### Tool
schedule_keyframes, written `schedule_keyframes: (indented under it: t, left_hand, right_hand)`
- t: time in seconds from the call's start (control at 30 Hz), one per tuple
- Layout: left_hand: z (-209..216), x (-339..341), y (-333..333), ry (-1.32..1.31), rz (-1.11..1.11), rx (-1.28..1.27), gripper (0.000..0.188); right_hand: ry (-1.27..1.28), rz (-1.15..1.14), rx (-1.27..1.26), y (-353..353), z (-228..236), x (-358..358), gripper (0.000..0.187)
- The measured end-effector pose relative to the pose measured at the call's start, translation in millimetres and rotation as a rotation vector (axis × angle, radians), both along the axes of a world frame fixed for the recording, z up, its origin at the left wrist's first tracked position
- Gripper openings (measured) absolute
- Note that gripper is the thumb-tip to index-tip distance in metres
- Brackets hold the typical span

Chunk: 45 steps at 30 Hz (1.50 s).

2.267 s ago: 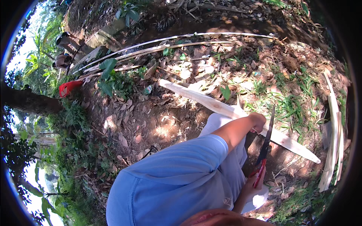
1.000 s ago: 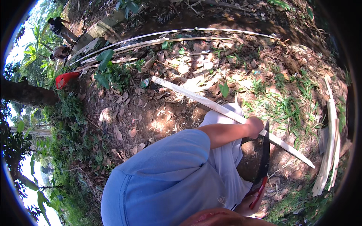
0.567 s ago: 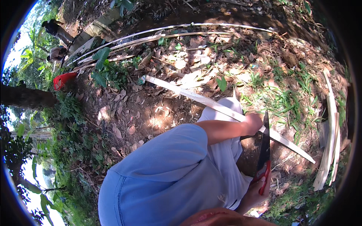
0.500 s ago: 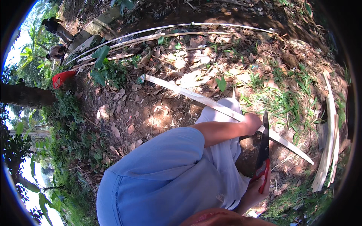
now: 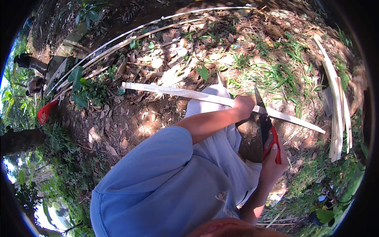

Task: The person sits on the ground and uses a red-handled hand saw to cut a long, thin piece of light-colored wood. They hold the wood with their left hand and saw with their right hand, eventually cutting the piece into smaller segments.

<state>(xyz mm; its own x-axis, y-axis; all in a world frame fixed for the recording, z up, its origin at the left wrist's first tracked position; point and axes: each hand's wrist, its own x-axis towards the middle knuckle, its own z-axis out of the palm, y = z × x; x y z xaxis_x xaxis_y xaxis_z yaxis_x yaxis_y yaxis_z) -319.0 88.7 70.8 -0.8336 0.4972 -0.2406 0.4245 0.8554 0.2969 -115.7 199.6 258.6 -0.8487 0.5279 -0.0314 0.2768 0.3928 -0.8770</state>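
"My right hand (image 5: 275, 164) sits higher in the frame than half a second ago, the saw (image 5: 265, 124) with it, and the wooden strip (image 5: 205, 96) looks closer to level. But the whole view has swung: the red thing (image 5: 47, 112) at the left edge sits lower."

"How does the strip lie from your hands?"

"It runs from the upper left of the frame gently down to the right, over my knee (image 5: 203, 108). My left hand (image 5: 244, 106) is the nearer one, wrapped round it, right of centre. My right hand is below it, apart from it, fingers curled round the saw's red handle (image 5: 274, 134)."

"And the blade (image 5: 263, 114)?"

"It points up the frame, leaning a little left, and crosses the strip's long axis steeply, just right of my left hand. Its tip shows above the strip. Whether it bites into the wood, I can't tell."

"Has that crossing changed?"

"Hardly: blade just beside my left hand then and now. The loose strips (image 5: 339, 114) on the right have risen in view too, so most of the shift seems to be my head turning."
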Motion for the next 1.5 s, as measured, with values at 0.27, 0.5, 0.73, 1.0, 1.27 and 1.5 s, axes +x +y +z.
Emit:
schedule_keyframes:
  t: [0.27, 0.5, 0.73, 1.0, 1.27, 1.5]
  left_hand:
    - [14.1, -10.3, -0.2, -0.100, -0.107, -0.066, 0.025]
    - [24.2, -45.9, -4.5, -0.351, -0.105, -0.008, 0.021]
    - [1.7, -73.7, -7.8, -0.447, -0.240, 0.054, 0.040]
    - [29.8, -34.3, -17.0, -0.072, -0.274, -0.114, 0.087]
    - [-5.2, -29.8, -26.0, 0.058, -0.374, 0.057, 0.060]
    - [-2.4, -22.0, -23.5, 0.028, -0.267, 0.084, 0.059]
  right_hand:
    - [0.047, -0.009, -0.026, 15.4, -10.5, 1.3, 0.037]
    - [0.090, -0.059, -0.015, -10.1, -67.5, 38.9, 0.040]
    - [0.081, -0.092, -0.170, -13.2, -92.1, 44.3, 0.043]
    - [0.022, -0.078, -0.094, -13.8, -67.3, 28.6, 0.040]
    - [0.050, -0.098, -0.026, -7.9, -93.4, 29.7, 0.040]
    - [0.073, -0.062, 0.082, -12.3, -85.0, 21.4, 0.041]
